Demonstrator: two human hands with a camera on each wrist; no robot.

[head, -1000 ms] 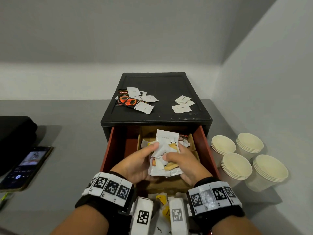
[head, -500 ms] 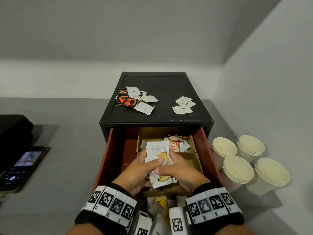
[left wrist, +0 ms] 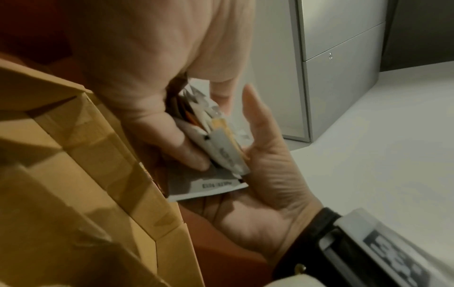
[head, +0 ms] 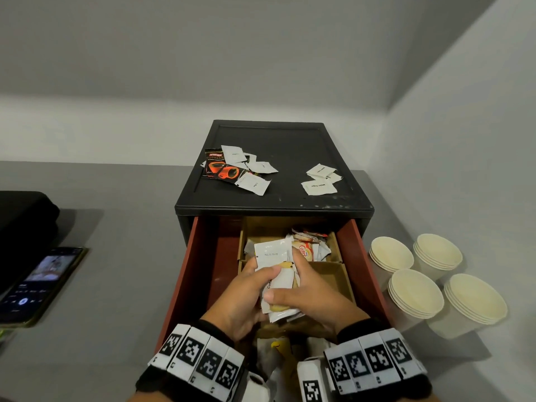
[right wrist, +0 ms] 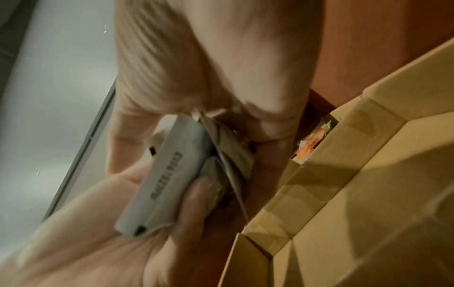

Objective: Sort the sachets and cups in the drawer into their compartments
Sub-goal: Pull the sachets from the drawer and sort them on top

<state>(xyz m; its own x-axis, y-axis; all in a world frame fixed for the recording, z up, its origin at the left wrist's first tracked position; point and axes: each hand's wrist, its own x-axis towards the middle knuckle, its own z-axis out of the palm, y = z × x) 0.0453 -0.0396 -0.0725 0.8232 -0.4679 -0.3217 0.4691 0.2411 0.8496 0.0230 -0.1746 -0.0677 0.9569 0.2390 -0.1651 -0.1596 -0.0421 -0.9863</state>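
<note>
Both hands, the left hand [head: 237,300] and right hand [head: 313,294], clamp one bundle of sachets [head: 277,281] between them above the open drawer [head: 355,256], over its cardboard divider [head: 333,274]. Paper cup stacks [head: 417,294] stand right of the drawer.

Sachets in hand [head: 277,282]: thin paper or foil, slightly glossy, crinkled. Dividers [head: 333,274]: matt brown cardboard, taped seams. Drawer [head: 359,262]: smooth reddish-brown plastic. Cabinet top [head: 290,146], centre frame: matt black plastic, scuffed. Cups [head: 414,291], right: matt cream paper. Phone [head: 37,282], left: glossy screen. Tabletop [head: 116,256]: smooth matt grey.
</note>
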